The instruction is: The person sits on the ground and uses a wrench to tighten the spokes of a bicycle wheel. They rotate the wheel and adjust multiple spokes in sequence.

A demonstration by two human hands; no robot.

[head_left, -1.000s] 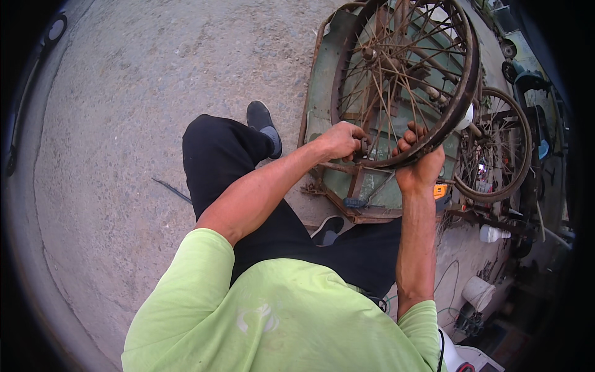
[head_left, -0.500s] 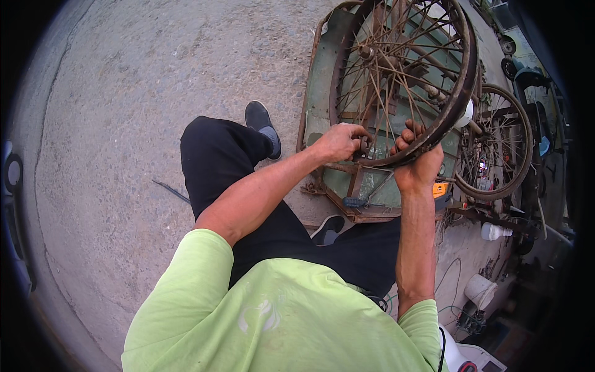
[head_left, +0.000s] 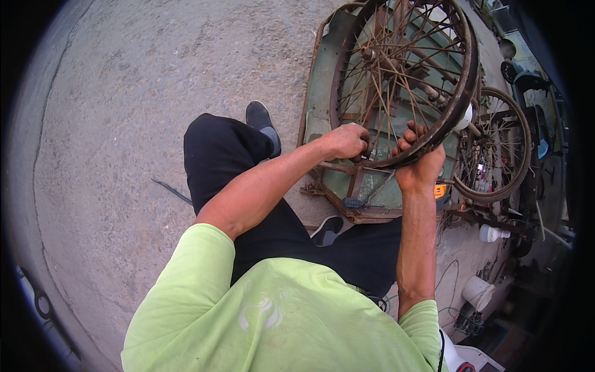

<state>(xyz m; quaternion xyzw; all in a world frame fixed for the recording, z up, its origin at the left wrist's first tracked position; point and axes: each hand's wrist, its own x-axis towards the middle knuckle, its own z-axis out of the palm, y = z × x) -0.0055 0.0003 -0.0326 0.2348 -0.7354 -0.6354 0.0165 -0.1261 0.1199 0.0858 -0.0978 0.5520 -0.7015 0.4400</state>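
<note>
A rusty spoked wheel without a tyre stands over the green metal body of a cart. My right hand grips its rim at the near right, the curled fingers showing between the spokes. At the lower left of the rim, my left hand is closed, with the fingertips close to the spokes; whatever it pinches is hidden by the fingers. Below the wheel, a screwdriver with a dark handle lies on the green metal. An orange and dark tool sits beside my right wrist.
A second spoked wheel stands at the right, near a white bulb. A white bucket sits on the ground among thin wires. A dark rod lies on the concrete by my left knee. A vehicle shows at the left rim.
My left hand has turned slightly at the rim, so the small part seen at its fingertips is now hidden. The right hand keeps its grip. The vehicle at the left has moved down the picture.
</note>
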